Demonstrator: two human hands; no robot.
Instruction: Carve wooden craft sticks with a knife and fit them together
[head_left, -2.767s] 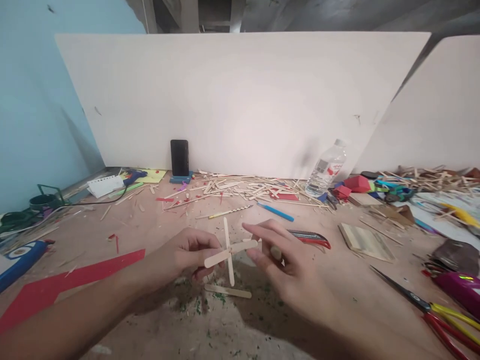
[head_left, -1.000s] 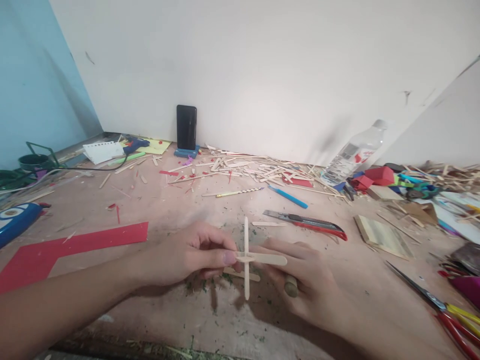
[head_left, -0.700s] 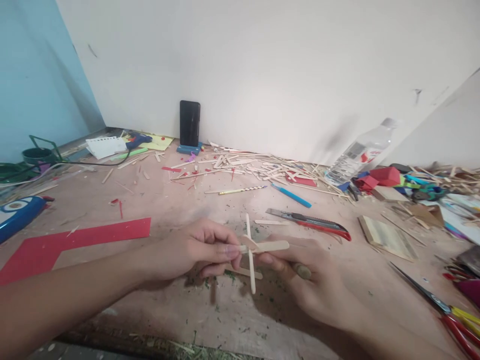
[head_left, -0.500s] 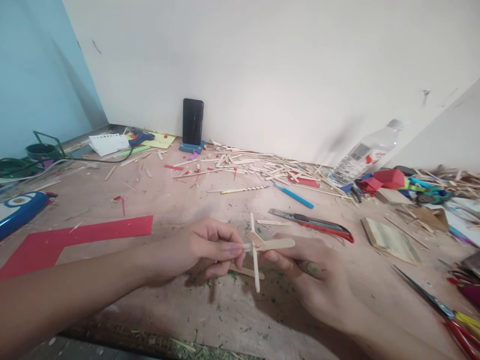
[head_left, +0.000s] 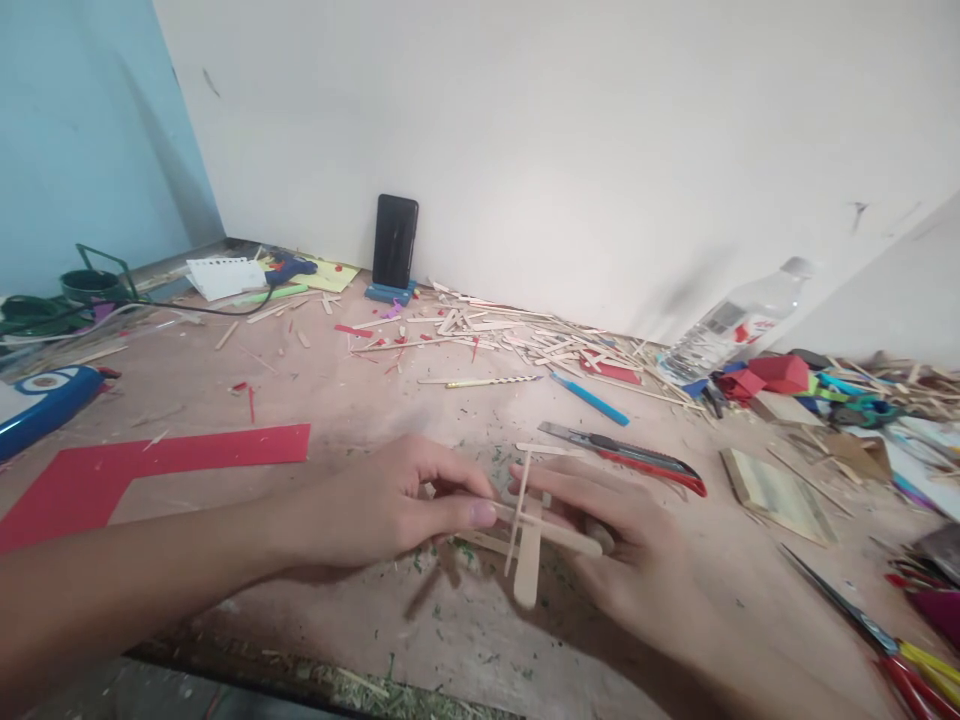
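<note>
My left hand [head_left: 439, 500] pinches one end of a small cross-shaped assembly of wooden craft sticks [head_left: 529, 570], held just above the table. Its sticks cross near the middle, and one wide rounded end points down toward me. My right hand [head_left: 630, 545] is around the assembly's right side, its index finger up by the thin upright stick. In the curl of the right hand sits a grey-brown rounded end [head_left: 598, 535] of something mostly hidden by the fingers. Under the hands lies a loose craft stick [head_left: 484, 541].
Beyond the hands lie a red utility knife [head_left: 630, 460], a blue cutter [head_left: 590, 398] and a pencil [head_left: 491, 381]. Scissors [head_left: 862, 620] and a wood block [head_left: 778, 495] are to the right. Red paper [head_left: 187, 455] lies left. A phone [head_left: 395, 240] and bottle [head_left: 739, 315] stand behind.
The stick assembly has turned in my hands, its wide stick now pointing down toward me. My right hand's index finger has lifted and stretched toward the assembly.
</note>
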